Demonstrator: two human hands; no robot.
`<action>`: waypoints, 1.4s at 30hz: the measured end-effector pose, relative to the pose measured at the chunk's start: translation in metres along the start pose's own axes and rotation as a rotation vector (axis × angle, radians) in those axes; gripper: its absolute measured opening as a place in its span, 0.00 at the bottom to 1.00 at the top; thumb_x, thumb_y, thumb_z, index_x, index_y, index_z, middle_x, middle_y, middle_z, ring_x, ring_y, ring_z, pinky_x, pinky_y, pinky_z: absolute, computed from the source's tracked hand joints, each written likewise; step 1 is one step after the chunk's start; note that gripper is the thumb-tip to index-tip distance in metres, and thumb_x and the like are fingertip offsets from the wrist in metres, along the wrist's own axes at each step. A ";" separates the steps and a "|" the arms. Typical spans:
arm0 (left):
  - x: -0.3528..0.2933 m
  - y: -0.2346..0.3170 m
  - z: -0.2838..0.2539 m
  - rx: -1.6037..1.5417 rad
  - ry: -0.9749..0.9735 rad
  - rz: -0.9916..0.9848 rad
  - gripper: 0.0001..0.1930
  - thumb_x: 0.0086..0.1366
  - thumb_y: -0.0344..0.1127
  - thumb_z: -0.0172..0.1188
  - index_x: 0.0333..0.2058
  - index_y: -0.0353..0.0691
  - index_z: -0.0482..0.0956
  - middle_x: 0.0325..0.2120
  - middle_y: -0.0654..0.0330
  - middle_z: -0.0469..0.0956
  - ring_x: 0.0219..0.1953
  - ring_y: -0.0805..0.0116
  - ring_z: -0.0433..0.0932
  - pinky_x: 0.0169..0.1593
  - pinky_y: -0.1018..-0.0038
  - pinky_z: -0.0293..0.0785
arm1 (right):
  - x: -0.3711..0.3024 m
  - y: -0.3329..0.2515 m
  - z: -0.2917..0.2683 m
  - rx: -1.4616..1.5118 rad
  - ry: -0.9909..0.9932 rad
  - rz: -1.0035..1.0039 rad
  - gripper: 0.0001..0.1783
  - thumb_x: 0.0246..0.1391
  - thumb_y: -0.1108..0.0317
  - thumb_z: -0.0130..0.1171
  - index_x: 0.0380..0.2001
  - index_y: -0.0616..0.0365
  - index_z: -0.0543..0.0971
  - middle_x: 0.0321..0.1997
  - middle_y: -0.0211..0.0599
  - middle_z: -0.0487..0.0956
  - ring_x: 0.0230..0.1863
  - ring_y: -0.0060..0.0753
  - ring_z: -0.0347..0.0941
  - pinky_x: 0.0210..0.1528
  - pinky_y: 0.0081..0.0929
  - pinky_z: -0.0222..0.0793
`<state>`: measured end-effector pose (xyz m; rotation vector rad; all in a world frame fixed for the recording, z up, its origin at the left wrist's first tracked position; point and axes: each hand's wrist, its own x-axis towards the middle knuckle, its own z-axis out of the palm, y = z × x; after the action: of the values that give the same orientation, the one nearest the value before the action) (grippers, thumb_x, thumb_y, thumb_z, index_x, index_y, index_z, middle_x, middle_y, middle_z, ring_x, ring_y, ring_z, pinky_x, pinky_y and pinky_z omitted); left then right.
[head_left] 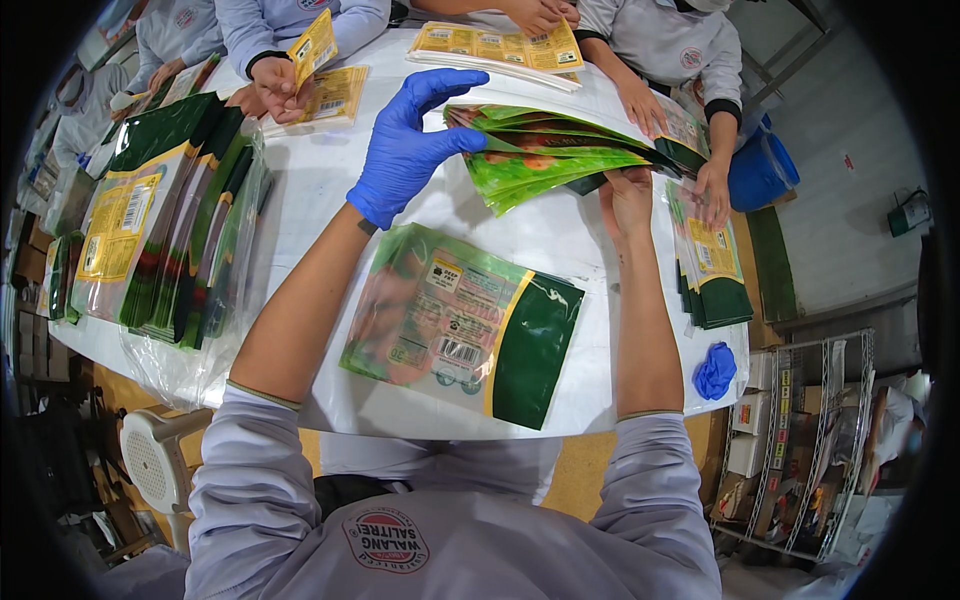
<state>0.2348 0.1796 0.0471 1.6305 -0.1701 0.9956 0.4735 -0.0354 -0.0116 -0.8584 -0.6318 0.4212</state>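
Observation:
Above the table, my right hand (pixel 628 198), bare, grips the right end of a fanned stack of green printed pouches (pixel 560 165). My left hand (pixel 408 150), in a blue glove, is at the stack's left end. Its thumb meets the pouch edges while the fingers curve apart above them, with a gap between. Below, in front of me, a pile of flat pouches (pixel 465 315) lies on the white table, the top one showing a clear printed panel and a dark green end.
Plastic-wrapped pouch bundles (pixel 130 225) stand at left. More pouches (pixel 715 265) and a crumpled blue glove (pixel 714 370) lie at right. Yellow label sheets (pixel 490 48) are across the table, where co-workers' hands work. A white stool (pixel 160 460) and wire rack (pixel 795 440) flank the table.

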 end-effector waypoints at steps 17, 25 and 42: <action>0.000 0.023 0.018 -0.185 -0.037 -0.044 0.24 0.62 0.27 0.68 0.58 0.41 0.76 0.58 0.61 0.78 0.61 0.66 0.75 0.68 0.66 0.69 | -0.005 -0.029 0.035 -0.085 0.060 -0.001 0.17 0.57 0.76 0.70 0.49 0.61 0.77 0.50 0.34 0.82 0.51 0.27 0.77 0.57 0.25 0.69; 0.009 0.045 0.032 -0.127 0.009 -0.040 0.16 0.69 0.31 0.64 0.54 0.40 0.80 0.54 0.62 0.81 0.55 0.70 0.77 0.63 0.70 0.72 | -0.008 -0.036 0.040 -0.108 0.082 -0.018 0.19 0.58 0.77 0.69 0.51 0.61 0.77 0.50 0.34 0.82 0.52 0.27 0.77 0.56 0.25 0.69; 0.010 0.040 0.038 -0.039 0.277 -0.079 0.06 0.73 0.32 0.61 0.42 0.36 0.82 0.34 0.71 0.79 0.36 0.83 0.73 0.43 0.82 0.70 | -0.008 -0.027 0.018 -0.094 -0.095 0.023 0.16 0.59 0.78 0.67 0.50 0.60 0.78 0.52 0.35 0.83 0.54 0.27 0.78 0.59 0.27 0.70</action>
<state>0.2370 0.1379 0.0838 1.4356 0.0615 1.1376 0.4587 -0.0459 0.0165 -0.9404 -0.7342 0.4579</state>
